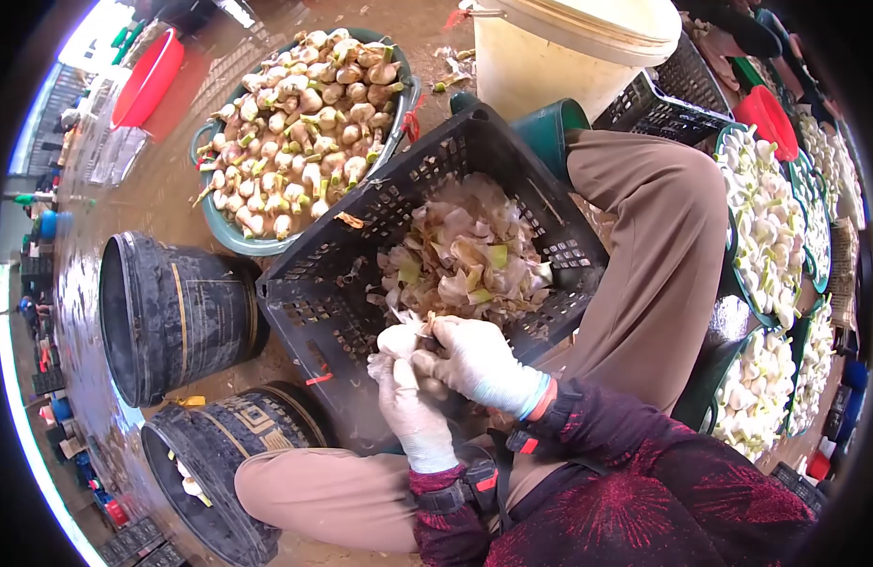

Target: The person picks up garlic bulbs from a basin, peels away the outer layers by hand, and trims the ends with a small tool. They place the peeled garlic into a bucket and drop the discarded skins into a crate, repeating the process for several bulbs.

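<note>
From my end, I see my left hand (410, 414), in a pale glove, closed around a white garlic bulb (397, 341), which sits at its fingertips above the near edge of the black crate (309, 274). My right hand (486, 361), also gloved, meets it from the right, thumb and fingers pinched together at the papery stem end of the bulb. Exactly what lies between those fingers is too small for me to tell.

Inside the crate, just beyond my hands, is a heap of loose garlic skins (465, 246). A trousered leg lies on either side of it. Past the crate's far left side stands a green basin (244, 244) piled with untrimmed garlic bulbs (299, 123). To the left are a dark bucket (193, 317) and, nearer me, a patterned bucket (257, 420) with a few pale pieces inside. Beyond the crate is a cream tub (559, 71); to the right, past my leg, several green-rimmed containers hold white garlic (762, 222), with a red basin (767, 121) near them.
</note>
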A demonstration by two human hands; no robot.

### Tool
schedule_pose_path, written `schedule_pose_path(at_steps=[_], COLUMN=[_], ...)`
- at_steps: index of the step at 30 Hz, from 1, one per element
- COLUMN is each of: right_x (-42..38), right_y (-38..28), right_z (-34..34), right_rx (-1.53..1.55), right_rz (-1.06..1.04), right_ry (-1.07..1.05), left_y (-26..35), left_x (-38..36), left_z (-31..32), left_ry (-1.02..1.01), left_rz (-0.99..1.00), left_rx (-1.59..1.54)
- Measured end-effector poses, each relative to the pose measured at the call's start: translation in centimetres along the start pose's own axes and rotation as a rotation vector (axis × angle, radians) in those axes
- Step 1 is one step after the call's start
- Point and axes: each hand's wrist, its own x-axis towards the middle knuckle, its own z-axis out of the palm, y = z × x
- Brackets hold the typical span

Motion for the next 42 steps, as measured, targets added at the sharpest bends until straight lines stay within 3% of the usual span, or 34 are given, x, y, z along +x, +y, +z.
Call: schedule_pose_path(at_steps=[3,4,5,6,9,11,12,13,16,17,19,20,21,23,25,29,31,33,37,39,42], right_x=[1.1,2.0,2.7,3.1,3.1,2.0,1.7,1.7,3.1,3.3,3.7,3.8,3.7,3.2,2.4,1.9,2.1,1.6,1.5,1.4,1.5], right_y=[1.0,1.7,2.4,3.3,3.3,2.2,2.4,2.4,1.9,2.0,1.4,1.9,3.2,4.2,3.8,4.0,4.4,3.4,3.5,3.7,2.4], right_z=[0.5,0.7,0.4,0.0,-0.6,-1.1,-0.7,-0.4,0.7,-0.1,-0.7,-0.5,0.3,0.0,-0.2,1.1,1.4,1.0,1.0,1.2,0.4], right_rx=[-0.077,-0.050,0.253,0.266,0.306,0.233,0.338,0.337,0.566,0.635,0.769,0.657,0.552,0.483,0.490,0.625,0.506,0.643,0.512,0.536,0.609], right_rz=[0.092,0.136,0.349,0.363,0.335,0.150,0.237,0.229,0.059,0.174,0.376,0.470,0.360,0.443,0.334,0.273,0.251,0.345,0.262,0.228,0.235], right_ry=[0.049,0.138,0.134,0.132,0.107,-0.027,-0.088,-0.095,0.051,-0.175,-0.219,-0.143,0.052,0.093,0.086,0.024,-0.047,-0.125,-0.055,-0.073,-0.069], left_y=[1.1,0.5,-0.4,-0.7,-0.2,-0.2,-0.3,-0.2,-0.2,-0.3,0.4,0.5,0.7,1.3,2.2,4.0,6.6,8.9,11.1,11.5,14.0], left_x=[-0.7,-0.2,0.2,0.5,0.5,0.5,0.7,0.8,0.5,0.4,-0.1,-0.3,-0.5,-1.1,-1.4,-1.4,-1.2,-1.2,-0.3,-0.1,4.1], left_z=[0.7,-0.7,-1.7,-1.8,-1.5,-1.7,-2.0,-2.2,-2.5,-2.5,-2.2,-2.4,-2.7,-2.3,-1.9,-3.2,-4.2,-5.2,-8.0,-8.2,-9.6], left_ry=[-0.002,-0.057,-0.127,-0.130,-0.116,-0.093,-0.183,-0.275,-0.298,-0.328,-0.353,-0.408,-0.463,-0.391,-0.266,-0.324,-0.281,-0.179,-0.083,-0.013,-0.111], left_rz=[-0.132,-0.234,-0.278,-0.302,-0.361,-0.397,-0.407,-0.411,-0.439,-0.440,-0.429,-0.438,-0.440,-0.434,-0.477,-0.336,-0.222,-0.077,0.054,0.052,-0.001], left_rx=[0.043,-0.098,-0.286,-0.360,-0.457,-0.484,-0.529,-0.571,-0.562,-0.557,-0.583,-0.630,-0.676,-0.686,-0.696,-0.815,-0.864,-0.873,-1.013,-1.045,-0.873])
